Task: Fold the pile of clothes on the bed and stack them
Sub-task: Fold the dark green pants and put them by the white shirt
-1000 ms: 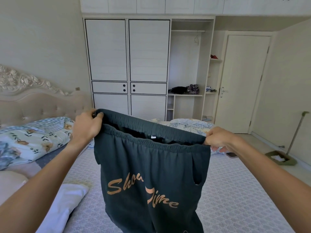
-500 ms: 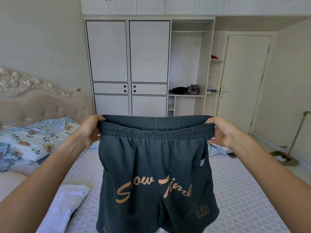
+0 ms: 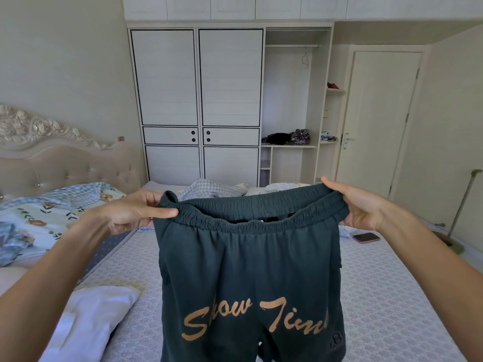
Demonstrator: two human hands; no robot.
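At the far left, a floral quilt (image 3: 39, 220) is seen bunched against the padded headboard (image 3: 65, 163), and a white pillow (image 3: 88, 320) is laid on the bed (image 3: 392, 296) near the lower left corner. The left hand (image 3: 133, 212) is raised above the mattress; its grip is closed on the left end of the waistband, thumb laid along the front and fingers curled behind. The shorts (image 3: 251, 278), dark green, are held up in the air over the middle of the bed, stretched between both hands, the elastic band sagging slightly at the centre. The legs are let hang straight down, and orange script reading "Show Time" is shown across the front, with a small "98" patch at the lower right hem. Behind the waistband, a pile of clothes (image 3: 217, 189) is spotted at the far end of the bed, a checked piece on top. A wardrobe (image 3: 196, 100) is set against the back wall, its right bay open with dark items on a shelf. The right hand (image 3: 358, 207) is clamped on the right end of the band, fingers wrapped over the top edge. Just beyond it, a phone (image 3: 366, 237) is laid flat on the bed near the right edge. A closed door (image 3: 379, 121) and a long-handled dustpan (image 3: 454, 231) on the floor are seen at the far right.
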